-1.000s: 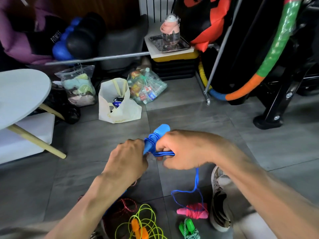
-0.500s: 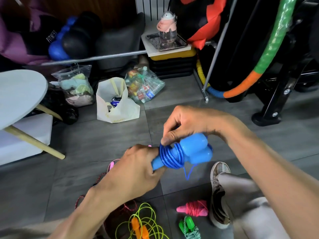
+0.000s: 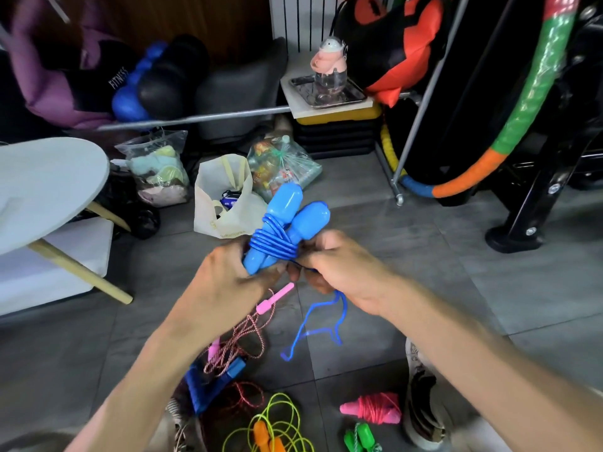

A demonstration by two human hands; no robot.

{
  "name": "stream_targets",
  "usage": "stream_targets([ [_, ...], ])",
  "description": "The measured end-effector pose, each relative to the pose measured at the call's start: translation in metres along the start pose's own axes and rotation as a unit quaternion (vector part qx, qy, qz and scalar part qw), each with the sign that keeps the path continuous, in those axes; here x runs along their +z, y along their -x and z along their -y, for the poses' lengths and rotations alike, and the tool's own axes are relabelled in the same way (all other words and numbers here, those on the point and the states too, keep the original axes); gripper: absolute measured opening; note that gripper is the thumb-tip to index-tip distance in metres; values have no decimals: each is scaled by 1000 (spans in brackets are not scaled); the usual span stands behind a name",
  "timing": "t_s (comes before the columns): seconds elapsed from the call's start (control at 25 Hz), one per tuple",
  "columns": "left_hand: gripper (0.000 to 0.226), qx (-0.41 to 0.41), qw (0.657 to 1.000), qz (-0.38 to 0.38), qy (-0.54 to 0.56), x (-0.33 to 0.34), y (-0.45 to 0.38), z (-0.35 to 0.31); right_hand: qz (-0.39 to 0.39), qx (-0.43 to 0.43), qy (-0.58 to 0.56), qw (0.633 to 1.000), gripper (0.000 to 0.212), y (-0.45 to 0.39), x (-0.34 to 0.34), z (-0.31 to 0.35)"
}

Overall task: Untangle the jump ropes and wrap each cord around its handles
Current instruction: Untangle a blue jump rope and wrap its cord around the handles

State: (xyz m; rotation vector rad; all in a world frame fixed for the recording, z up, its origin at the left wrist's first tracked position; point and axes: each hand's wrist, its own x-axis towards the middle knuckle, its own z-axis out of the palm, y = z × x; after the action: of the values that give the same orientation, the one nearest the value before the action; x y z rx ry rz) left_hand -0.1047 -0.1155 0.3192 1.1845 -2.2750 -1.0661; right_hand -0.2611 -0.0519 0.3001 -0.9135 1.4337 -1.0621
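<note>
We hold the two blue handles [image 3: 287, 223] together over the grey tile floor [image 3: 456, 288], our left hand [image 3: 228, 285] gripping their lower ends, our right hand [image 3: 339, 269] pinching the blue cord [image 3: 277, 244] coiled around their middle. The cord's loose tail [image 3: 313, 331] dangles below. A wrapped pink rope [image 3: 375, 409], a yellow-green rope with orange handles [image 3: 277, 425] and a pink-handled twisted rope [image 3: 248, 334] lie on the floor. A dark bag [image 3: 111, 79] behind reads "FITNESS".
</note>
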Motion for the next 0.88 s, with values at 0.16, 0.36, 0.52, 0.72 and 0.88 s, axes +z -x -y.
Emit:
stream_targets([
  [0.16, 26, -10, 997, -46, 61, 3, 0, 0, -27, 15, -10, 999, 24, 5, 7, 1],
  [0.36, 44, 53, 969, -140, -197, 20, 1, 5, -36, 54, -6, 998, 30, 18, 25, 15],
  [0.52, 74, 141, 929, -126, -317, 44, 7, 10, -137, 89, -105, 981, 41, 19, 28, 10],
  [0.72, 62, -54, 989, 13, 134, 34, 6, -2, -121, -28, -76, 989, 24, 27, 17, 26],
  [0.88, 21, -55, 945, 175, 272, 20, 6, 7, -12, -91, -8, 996, 36, 34, 10, 32],
])
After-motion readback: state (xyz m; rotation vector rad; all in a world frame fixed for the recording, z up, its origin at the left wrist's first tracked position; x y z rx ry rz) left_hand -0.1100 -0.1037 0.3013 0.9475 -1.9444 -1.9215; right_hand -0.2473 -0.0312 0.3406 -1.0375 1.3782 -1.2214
